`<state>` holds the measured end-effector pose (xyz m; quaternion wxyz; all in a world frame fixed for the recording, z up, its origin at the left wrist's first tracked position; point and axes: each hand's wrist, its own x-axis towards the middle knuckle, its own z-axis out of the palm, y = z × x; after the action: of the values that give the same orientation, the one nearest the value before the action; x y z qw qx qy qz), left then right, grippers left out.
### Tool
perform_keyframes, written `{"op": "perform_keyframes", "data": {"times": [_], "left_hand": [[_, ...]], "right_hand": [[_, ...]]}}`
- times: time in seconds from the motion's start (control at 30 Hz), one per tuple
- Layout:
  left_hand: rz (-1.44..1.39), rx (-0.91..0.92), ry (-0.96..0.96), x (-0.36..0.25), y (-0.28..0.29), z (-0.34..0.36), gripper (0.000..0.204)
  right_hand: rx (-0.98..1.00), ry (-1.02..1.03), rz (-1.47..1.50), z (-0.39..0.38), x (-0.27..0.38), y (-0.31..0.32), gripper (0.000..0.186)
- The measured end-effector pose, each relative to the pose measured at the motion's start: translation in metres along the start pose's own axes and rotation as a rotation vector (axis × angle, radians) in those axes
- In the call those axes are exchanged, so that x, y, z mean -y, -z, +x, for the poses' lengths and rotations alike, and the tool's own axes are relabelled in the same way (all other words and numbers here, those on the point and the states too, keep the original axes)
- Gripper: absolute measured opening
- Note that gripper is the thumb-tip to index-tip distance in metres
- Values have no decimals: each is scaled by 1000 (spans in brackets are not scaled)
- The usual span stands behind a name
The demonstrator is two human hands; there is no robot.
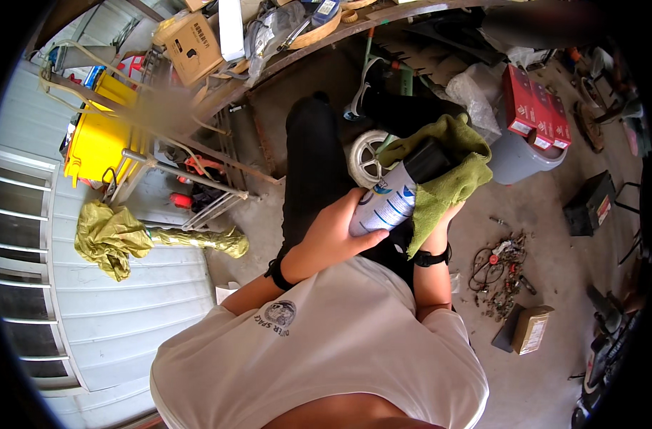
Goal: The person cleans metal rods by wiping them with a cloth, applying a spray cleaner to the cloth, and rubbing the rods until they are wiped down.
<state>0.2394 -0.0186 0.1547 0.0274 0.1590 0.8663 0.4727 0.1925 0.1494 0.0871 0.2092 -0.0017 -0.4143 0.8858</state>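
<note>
My left hand (331, 230) is wrapped round the lower part of a white and blue can (387, 206). The can is tilted, its black cap (427, 161) pointing away to the upper right. A green cloth (451, 187) lies against the cap end and hangs down over my right hand (451, 213). The right hand bears the cloth from beneath; its fingers are hidden by the folds. Both hands are above my lap, and a black band circles each wrist.
Behind my legs is a white-spoked wheel (367, 159). A cluttered bench with a cardboard box (192, 48) runs along the far side. Yellow bin (101, 136) at left; red boxes (530, 107) on a grey tub (520, 156) at right. Loose metal parts (505, 275) lie on the floor.
</note>
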Motion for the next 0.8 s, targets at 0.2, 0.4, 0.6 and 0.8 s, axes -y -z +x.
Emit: {"op": "perform_keyframes", "data": {"times": [0.2,0.4,0.6,0.8], "left_hand": [[-7,2,9,3,-1,-1,57],[-158,27,91,14,8,-8,53],[-123,-32,35,21,11,-15,53],[-133,-37,67,17,9,-12,53]], "right_hand": [[-21,-36,115,-3,8,-8,29],[158,-99,-73,-17,-61,13,28],[204,-259,78,-17,-22,-30,33],[229,-212,22,-13,-18,-28,36]]}}
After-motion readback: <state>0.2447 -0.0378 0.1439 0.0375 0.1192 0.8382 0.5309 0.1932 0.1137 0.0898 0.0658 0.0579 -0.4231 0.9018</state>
